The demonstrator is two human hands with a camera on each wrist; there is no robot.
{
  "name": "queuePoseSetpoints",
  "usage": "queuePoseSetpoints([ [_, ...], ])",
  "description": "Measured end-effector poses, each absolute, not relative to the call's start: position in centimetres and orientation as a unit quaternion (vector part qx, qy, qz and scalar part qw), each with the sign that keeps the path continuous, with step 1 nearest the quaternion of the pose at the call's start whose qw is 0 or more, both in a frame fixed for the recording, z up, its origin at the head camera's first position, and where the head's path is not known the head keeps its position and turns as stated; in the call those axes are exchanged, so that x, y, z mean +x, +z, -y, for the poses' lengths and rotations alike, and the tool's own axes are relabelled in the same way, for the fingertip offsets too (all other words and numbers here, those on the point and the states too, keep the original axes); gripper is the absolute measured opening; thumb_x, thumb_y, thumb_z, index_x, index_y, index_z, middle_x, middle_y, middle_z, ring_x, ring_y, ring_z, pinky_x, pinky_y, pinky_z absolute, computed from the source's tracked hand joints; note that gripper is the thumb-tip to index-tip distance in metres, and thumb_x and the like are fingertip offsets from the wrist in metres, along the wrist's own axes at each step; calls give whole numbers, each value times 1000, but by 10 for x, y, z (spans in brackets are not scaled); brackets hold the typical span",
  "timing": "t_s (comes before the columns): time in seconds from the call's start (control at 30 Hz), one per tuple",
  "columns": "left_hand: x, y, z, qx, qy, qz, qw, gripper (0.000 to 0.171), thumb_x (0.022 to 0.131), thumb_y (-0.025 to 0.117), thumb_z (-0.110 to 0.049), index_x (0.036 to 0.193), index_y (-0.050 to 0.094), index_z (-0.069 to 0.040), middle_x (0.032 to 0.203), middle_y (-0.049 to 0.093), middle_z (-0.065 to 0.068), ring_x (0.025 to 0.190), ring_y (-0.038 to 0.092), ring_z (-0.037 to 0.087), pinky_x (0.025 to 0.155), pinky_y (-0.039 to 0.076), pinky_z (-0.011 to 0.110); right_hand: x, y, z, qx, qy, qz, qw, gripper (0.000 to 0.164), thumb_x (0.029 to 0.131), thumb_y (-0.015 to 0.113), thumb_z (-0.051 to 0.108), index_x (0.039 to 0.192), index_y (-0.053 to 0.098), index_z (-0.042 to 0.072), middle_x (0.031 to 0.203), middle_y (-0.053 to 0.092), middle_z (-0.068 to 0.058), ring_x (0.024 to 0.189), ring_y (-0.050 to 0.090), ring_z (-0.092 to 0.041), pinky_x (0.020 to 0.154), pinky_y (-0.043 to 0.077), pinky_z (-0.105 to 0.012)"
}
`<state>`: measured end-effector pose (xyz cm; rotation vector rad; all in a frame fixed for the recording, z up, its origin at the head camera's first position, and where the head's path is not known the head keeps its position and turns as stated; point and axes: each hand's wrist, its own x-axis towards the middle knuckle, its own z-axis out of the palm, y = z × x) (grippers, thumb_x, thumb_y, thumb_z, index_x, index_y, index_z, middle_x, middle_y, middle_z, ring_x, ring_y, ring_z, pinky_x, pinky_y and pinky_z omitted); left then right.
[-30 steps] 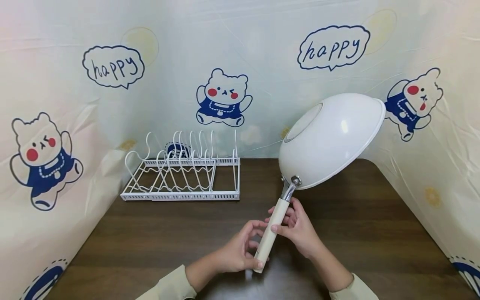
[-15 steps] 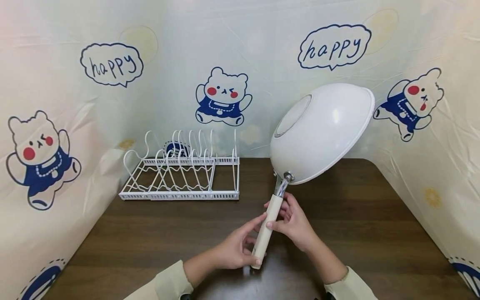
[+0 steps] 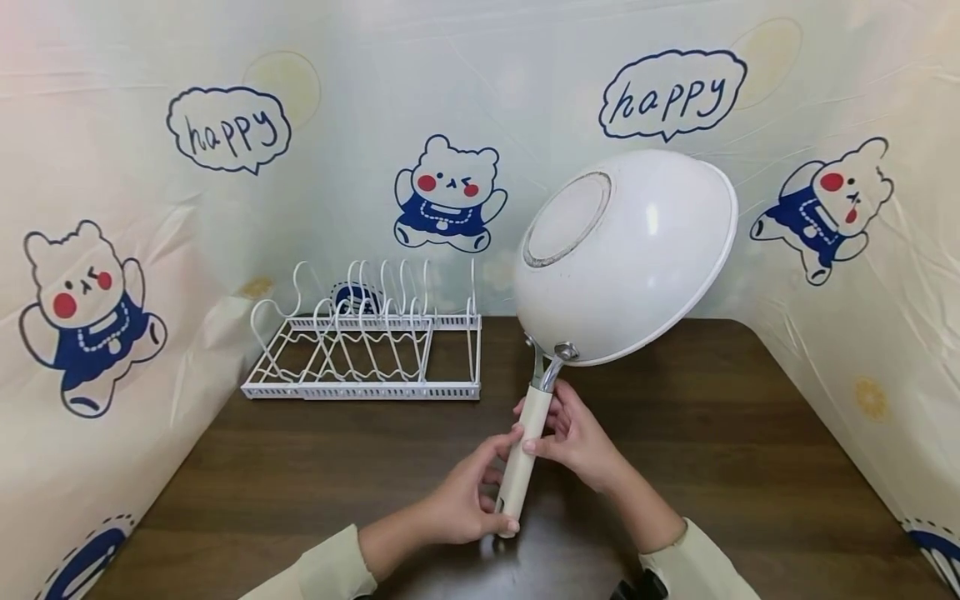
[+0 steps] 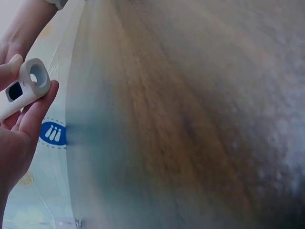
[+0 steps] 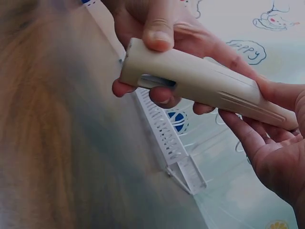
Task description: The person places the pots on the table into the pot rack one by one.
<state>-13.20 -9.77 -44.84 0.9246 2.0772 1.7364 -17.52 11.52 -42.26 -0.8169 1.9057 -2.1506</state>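
A white wok (image 3: 630, 258) hangs tilted above the table, its rounded underside and flat base ring facing me. Its cream handle (image 3: 517, 467) slants down toward me. My left hand (image 3: 457, 500) holds the handle's lower end between thumb and fingers. Higher up, near the metal bracket (image 3: 551, 367), my right hand (image 3: 585, 442) grips the same handle. In the right wrist view the handle (image 5: 190, 78) shows a slot near its end. The left wrist view catches the handle's holed end (image 4: 38, 78). The wok's inside is hidden.
A white wire rack (image 3: 360, 390) with upright loops stands on the dark wooden table (image 3: 300, 467), left of the wok. Printed cloth (image 3: 525, 83) surrounds the table at the back and both sides.
The wok has moved left and slightly up, with both hands going along on its handle. More of its base ring faces me now. The rack has stayed in place.
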Motion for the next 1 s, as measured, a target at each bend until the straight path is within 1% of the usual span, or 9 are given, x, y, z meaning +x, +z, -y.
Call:
queuePoseSetpoints([
  [0.1,-131,-447,99,316,595,-730,117,102,69,80,14,150,29,-18,128,37,17,98,62,19,69,61,33,-179,-419,-113,-289,-715,-631,85,72,81,73,-7,138,31,3,121,54,-28,102,62,-28,84,57,-37],
  [0.27,-130,-445,102,314,585,-744,77,101,68,81,12,150,30,-17,133,40,16,100,62,21,68,60,31,-185,-414,-108,-314,-717,-614,102,71,82,71,-9,140,32,4,123,54,-26,104,61,-27,85,57,-37],
  [0.47,-125,-443,110,307,574,-759,40,99,68,84,9,149,32,-15,131,44,16,96,61,21,67,60,31,-189,-409,-99,-341,-705,-612,109,74,82,71,-9,144,33,5,122,54,-22,108,59,-28,89,55,-36],
  [0.6,-122,-441,115,298,573,-763,33,98,70,84,6,150,32,-16,131,44,15,97,61,23,67,60,31,-192,-405,-92,-346,-703,-610,118,76,82,71,-8,146,32,3,120,55,-21,108,58,-27,89,54,-33],
  [0.7,-120,-440,118,290,581,-760,32,99,70,83,6,150,30,-16,131,43,17,101,62,28,67,60,31,-195,-402,-87,-345,-697,-615,128,75,82,71,-8,147,33,3,120,55,-22,107,58,-27,88,54,-33],
  [0.87,-118,-443,122,277,594,-755,23,101,69,83,9,150,28,-16,133,39,20,107,60,38,67,60,32,-201,-400,-77,-351,-677,-631,142,72,83,71,-7,145,36,4,120,55,-26,103,60,-27,85,56,-37],
  [1.0,-119,-446,124,273,603,-749,19,98,69,82,10,148,28,-14,141,37,21,110,58,41,69,60,33,-204,-398,-71,-354,-664,-642,151,69,82,71,-9,141,38,3,118,57,-23,103,62,-29,84,57,-42],
])
